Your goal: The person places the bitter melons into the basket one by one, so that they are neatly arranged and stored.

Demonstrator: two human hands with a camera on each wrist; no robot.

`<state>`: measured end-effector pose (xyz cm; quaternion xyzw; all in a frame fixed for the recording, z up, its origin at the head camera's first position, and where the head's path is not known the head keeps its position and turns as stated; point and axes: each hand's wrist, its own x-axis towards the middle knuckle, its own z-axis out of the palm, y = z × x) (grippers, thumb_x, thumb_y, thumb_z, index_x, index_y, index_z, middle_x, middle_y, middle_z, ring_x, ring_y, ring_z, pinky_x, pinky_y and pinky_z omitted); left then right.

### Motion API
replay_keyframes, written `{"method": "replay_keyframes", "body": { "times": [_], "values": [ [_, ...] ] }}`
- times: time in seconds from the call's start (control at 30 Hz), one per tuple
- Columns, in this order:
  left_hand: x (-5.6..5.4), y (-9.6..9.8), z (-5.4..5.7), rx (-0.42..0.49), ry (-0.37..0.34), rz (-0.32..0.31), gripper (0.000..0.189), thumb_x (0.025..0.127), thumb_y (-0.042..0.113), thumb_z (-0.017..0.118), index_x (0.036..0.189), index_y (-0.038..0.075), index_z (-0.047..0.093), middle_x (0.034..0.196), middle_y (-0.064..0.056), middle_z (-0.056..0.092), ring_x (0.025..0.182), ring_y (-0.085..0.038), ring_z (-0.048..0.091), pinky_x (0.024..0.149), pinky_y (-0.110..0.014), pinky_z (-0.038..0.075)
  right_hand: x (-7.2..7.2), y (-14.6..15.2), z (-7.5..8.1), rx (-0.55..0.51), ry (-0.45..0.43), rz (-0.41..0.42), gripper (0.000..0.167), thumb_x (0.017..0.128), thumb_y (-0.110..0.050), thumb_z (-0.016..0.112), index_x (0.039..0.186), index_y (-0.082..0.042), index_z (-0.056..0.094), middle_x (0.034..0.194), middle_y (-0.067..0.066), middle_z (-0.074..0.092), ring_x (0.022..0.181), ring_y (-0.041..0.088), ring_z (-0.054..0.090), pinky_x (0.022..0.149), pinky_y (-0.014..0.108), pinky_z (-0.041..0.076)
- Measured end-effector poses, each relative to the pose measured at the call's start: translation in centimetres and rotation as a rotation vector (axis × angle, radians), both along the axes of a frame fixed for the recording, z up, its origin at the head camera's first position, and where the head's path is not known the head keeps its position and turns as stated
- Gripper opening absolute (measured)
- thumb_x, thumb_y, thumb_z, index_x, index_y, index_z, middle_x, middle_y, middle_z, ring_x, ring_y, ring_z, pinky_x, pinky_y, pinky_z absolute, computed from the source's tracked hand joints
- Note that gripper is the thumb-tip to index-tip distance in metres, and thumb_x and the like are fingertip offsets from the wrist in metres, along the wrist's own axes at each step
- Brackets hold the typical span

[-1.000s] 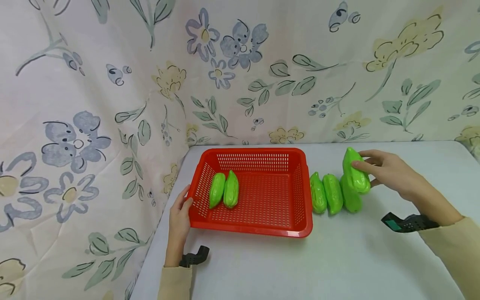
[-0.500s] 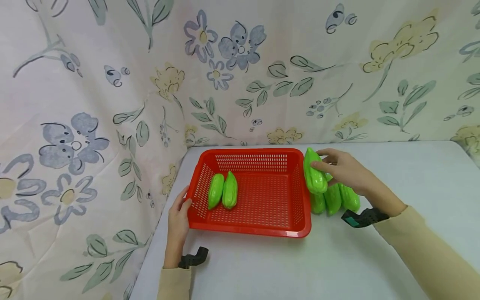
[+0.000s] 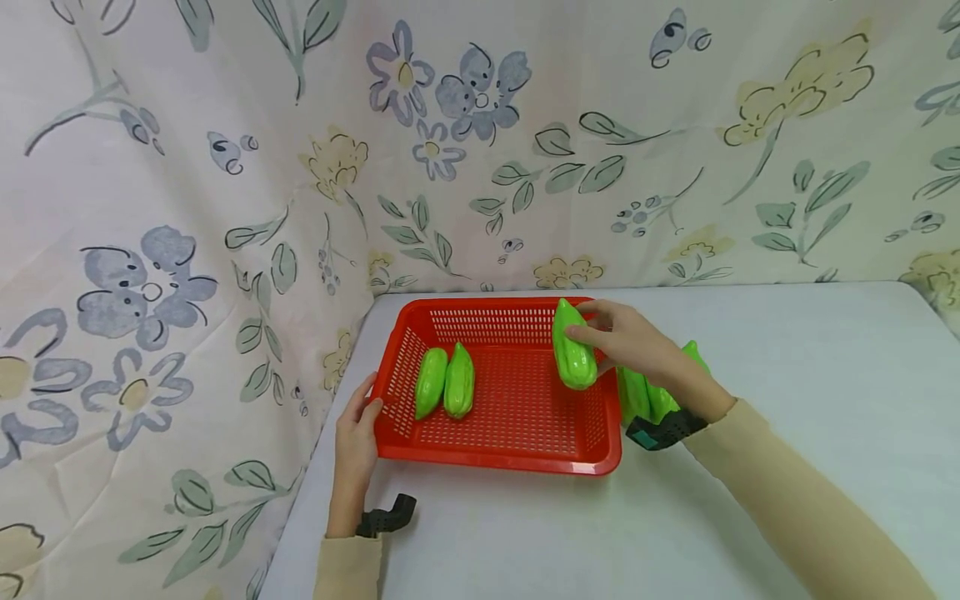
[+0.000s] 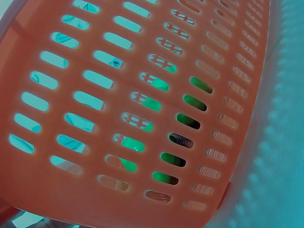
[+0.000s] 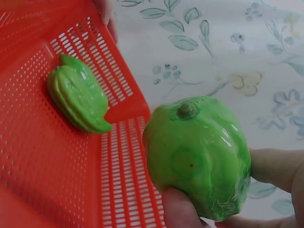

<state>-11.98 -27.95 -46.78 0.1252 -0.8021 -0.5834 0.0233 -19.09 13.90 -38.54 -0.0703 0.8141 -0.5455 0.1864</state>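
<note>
My right hand (image 3: pixel 618 333) grips a glossy green ribbed fruit, pointed at one end and papaya-like (image 3: pixel 574 350), raised over the right part of a red plastic basket (image 3: pixel 498 460). In the right wrist view, the thumb and fingers pinch the sides of this fruit (image 5: pixel 194 152), its small stem nub facing the camera. My left hand (image 3: pixel 357 433) holds the basket's left rim, thumb on top. Two similar fruits (image 3: pixel 431 383) lie side by side in the basket's left part. The left wrist view shows green through the slots of the basket wall (image 4: pixel 95 123).
Right of the basket, more green fruits (image 3: pixel 634 396) lie on the white table (image 3: pixel 510 533), partly hidden by the right forearm. A floral cloth (image 3: pixel 570 225) hangs behind the table and along its left side.
My right hand has carried the fruit leftward, from above the fruits on the table to over the basket. The left hand and basket stay in place.
</note>
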Motion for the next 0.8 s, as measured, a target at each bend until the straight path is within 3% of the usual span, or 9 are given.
{"method": "replay_keyframes", "body": {
  "times": [0.43, 0.7, 0.8],
  "values": [
    [0.1, 0.1, 0.0, 0.005, -0.002, 0.004, 0.047, 0.111, 0.03, 0.043, 0.157, 0.036, 0.045, 0.152, -0.007, 0.054, 0.117, -0.03, 0.06, 0.089, -0.028, 0.06, -1.6, -5.5, -0.4, -0.027, -0.033, 0.036, 0.068, 0.098, -0.037, 0.072, 0.153, -0.008, 0.044, 0.129, 0.02, 0.06, 0.091, 0.03, 0.074, 0.072, 0.048, 0.065],
    [0.1, 0.1, 0.0, 0.005, -0.005, -0.003, 0.048, 0.111, 0.031, 0.042, 0.159, 0.034, 0.043, 0.154, -0.009, 0.052, 0.121, -0.03, 0.059, 0.099, -0.042, 0.058, -2.6, -8.4, -0.1, -0.085, -0.058, 0.059, 0.065, 0.099, -0.035, 0.071, 0.152, -0.006, 0.046, 0.133, 0.017, 0.061, 0.096, 0.033, 0.074, 0.071, 0.045, 0.065],
    [0.1, 0.1, 0.0, 0.007, -0.006, -0.002, 0.048, 0.111, 0.031, 0.042, 0.159, 0.034, 0.043, 0.154, -0.008, 0.052, 0.122, -0.029, 0.059, 0.1, -0.042, 0.058, -2.9, -9.4, -0.2, -0.112, -0.065, 0.066, 0.064, 0.099, -0.035, 0.071, 0.151, -0.006, 0.047, 0.132, 0.016, 0.062, 0.098, 0.032, 0.073, 0.07, 0.044, 0.065]
  ]
}}
